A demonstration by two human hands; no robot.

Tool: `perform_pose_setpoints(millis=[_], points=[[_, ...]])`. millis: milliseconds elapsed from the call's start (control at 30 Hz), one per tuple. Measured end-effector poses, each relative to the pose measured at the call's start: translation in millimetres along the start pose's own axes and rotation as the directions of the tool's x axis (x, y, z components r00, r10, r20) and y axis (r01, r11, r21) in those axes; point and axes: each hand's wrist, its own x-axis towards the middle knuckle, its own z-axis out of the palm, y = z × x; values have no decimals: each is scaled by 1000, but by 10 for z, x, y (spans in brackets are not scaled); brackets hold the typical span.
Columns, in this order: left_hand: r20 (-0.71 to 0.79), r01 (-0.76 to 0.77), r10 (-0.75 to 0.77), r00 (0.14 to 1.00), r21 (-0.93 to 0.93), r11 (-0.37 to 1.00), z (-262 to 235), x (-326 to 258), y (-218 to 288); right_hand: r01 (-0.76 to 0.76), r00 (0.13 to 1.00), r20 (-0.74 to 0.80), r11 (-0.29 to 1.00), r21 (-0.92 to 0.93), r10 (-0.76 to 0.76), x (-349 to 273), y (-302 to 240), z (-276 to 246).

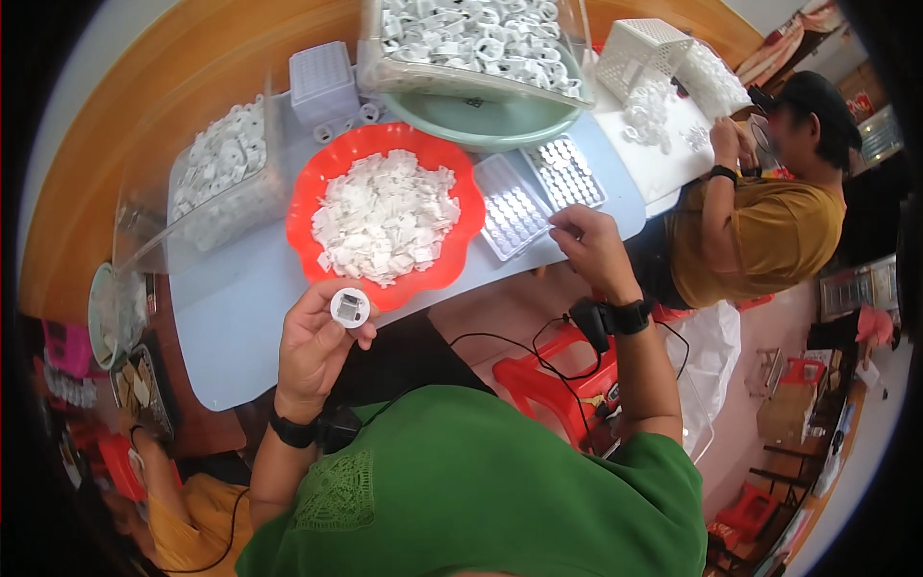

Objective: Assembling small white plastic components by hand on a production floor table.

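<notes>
White round part pinched, left hand

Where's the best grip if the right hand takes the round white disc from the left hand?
Probably the disc's upper rim, coming from above-right. The left hand holds it from below with fingertips, face toward the camera, so the top edge is bare; the right hand is over at the clear tray.

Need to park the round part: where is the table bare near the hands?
Bare table lies left of the left hand, below the red bowl and clear bin. Around the right hand it is crowded: compartment trays reach the edge.
</notes>
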Motion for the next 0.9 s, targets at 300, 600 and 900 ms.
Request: perform_pose_setpoints(millis=[300, 600, 900], points=[[28, 9, -9, 1000, -9, 1000, 2, 49, -11, 55, 985, -149, 972, -230, -91, 178, 285, -62], [25, 19, -18, 1000, -31, 999, -42, 32, 28, 140, 967, -131, 887, -441, -217, 624, 534, -72], [59, 94, -89, 994, -91, 991, -53, 62, 52, 88, 994, -12, 886, -455, -105, 772, 637, -50]])
